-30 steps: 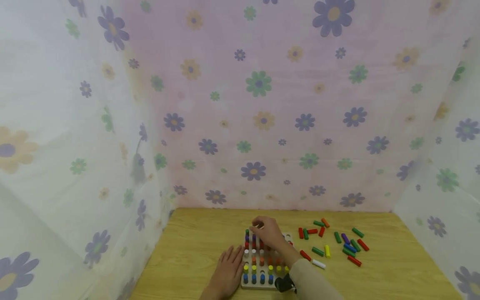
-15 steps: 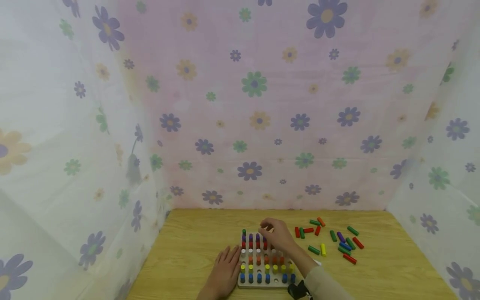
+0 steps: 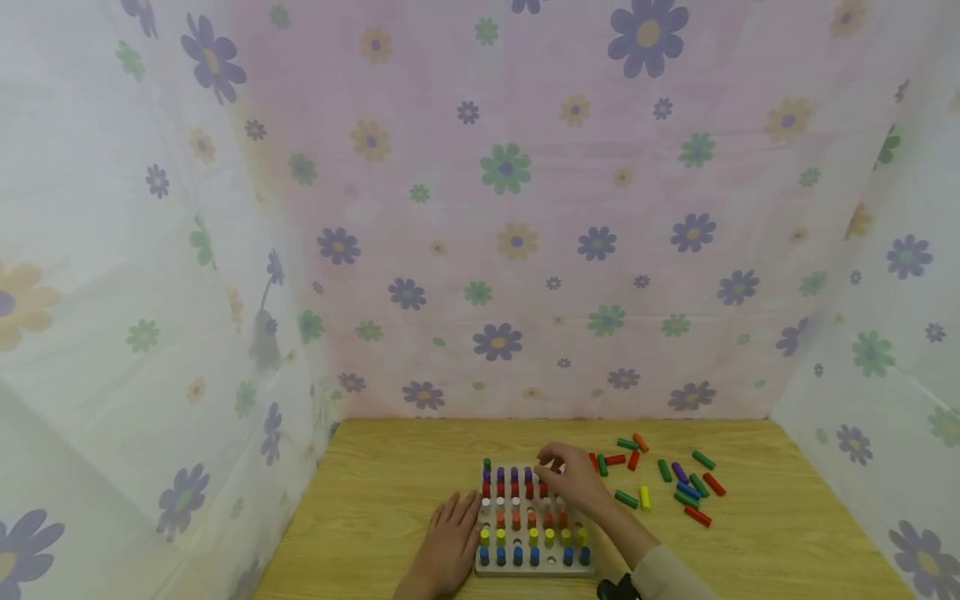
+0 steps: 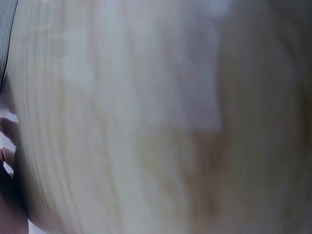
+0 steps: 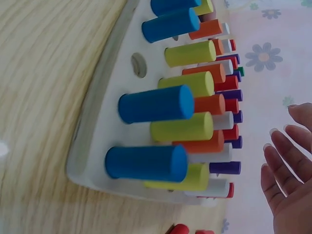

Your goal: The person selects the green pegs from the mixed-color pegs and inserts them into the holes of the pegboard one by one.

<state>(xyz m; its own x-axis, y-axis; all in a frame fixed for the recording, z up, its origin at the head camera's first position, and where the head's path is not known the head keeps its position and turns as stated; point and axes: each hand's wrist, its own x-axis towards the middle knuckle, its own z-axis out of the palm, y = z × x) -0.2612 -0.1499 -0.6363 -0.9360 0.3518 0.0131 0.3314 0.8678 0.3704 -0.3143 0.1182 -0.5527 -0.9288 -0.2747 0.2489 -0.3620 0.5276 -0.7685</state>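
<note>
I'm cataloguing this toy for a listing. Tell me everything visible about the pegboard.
The pegboard is a pale, flat, squarish slab, wood by the look of it, lying flat on the wooden table. Upright round pegs stand in colour rows: blue nearest the person, then yellow, orange, white, red and purple, with one green peg at the far left corner. Some holes, including one in the blue row, are empty. The left hand rests flat against its left edge; the right hand hovers over its far right part, fingers open.

Blue, yellow, orange, white, red and purple pegs (image 3: 517, 517) fill the pale pegboard (image 5: 105, 141). Green, red, purple, yellow loose pegs (image 3: 675, 483) lie on the light wood-grain desk (image 3: 375, 500). Flowered curtains (image 3: 517, 208).
</note>
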